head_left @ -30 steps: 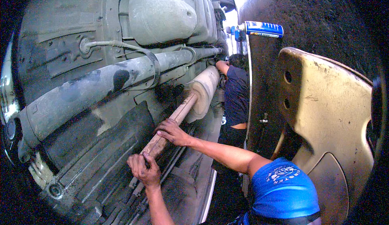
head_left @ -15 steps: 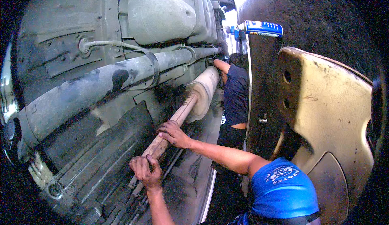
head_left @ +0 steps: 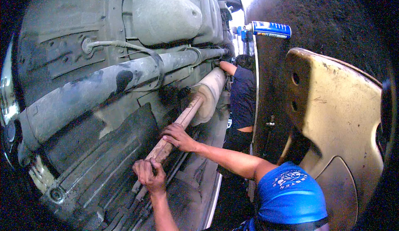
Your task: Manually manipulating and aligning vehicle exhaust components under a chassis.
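Note:
Overhead runs a rusty exhaust pipe that leads up into a pale, rounded muffler. My left hand is closed round the lower part of the pipe, thumb up. Slightly farther along, my right hand grips the same pipe from above, its fingers wrapped over it. Both hands are smudged dark. A co-worker in a dark shirt stands beyond, one bare arm raised beside the muffler's far end; that hand is hidden.
A thick grey tube crosses the car's underbody left of the exhaust, below a bulging tank-like shape. At right are a tan panel with two holes and a dark wall. A blue spray can lies sideways at upper right.

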A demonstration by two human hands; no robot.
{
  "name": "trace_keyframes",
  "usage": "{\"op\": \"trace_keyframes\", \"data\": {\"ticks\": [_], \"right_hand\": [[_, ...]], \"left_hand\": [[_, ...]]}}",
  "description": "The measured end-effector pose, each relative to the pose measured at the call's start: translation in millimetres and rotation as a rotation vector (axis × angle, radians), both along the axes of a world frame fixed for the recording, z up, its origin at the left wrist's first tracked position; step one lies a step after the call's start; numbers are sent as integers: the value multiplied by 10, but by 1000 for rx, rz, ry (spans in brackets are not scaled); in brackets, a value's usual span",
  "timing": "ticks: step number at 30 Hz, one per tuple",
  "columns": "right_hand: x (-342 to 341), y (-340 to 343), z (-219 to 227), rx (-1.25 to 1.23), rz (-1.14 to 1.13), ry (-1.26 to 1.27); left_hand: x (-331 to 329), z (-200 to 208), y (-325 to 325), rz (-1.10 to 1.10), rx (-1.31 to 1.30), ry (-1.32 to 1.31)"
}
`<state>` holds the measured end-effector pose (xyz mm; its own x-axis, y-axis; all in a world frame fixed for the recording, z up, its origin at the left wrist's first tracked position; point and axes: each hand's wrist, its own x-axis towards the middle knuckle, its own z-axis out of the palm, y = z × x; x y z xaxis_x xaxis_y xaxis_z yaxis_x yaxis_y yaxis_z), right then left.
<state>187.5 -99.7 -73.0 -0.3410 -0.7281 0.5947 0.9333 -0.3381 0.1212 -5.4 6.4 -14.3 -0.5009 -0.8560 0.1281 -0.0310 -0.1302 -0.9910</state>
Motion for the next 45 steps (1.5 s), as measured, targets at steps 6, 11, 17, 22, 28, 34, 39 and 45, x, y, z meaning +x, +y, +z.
{"op": "trace_keyframes", "data": {"ticks": [6,11,17,22,28,34,39,45], "right_hand": [[99,-1,37,34,-93,-48],[72,-104,89,-121,-3,19],[107,-57,57,-66,49,29],[41,-21,-5,-59,-15,17],[161,-35,66,13,-177,-8],[126,-66,138,-16,-93,-26],[191,-67,90,45,-176,-51],[189,-3,57,-76,66,54]], "left_hand": [[-10,-3,-44,13,-35,30],[46,137,-68,-92,-14,-51],[14,28,-78,-37,-26,27],[32,38,20,-3,-8,29],[30,57,-33,-1,-41,43],[-1,90,-67,2,-67,33],[65,95,-44,-30,-24,25],[9,17,-40,39,11,32]]}}
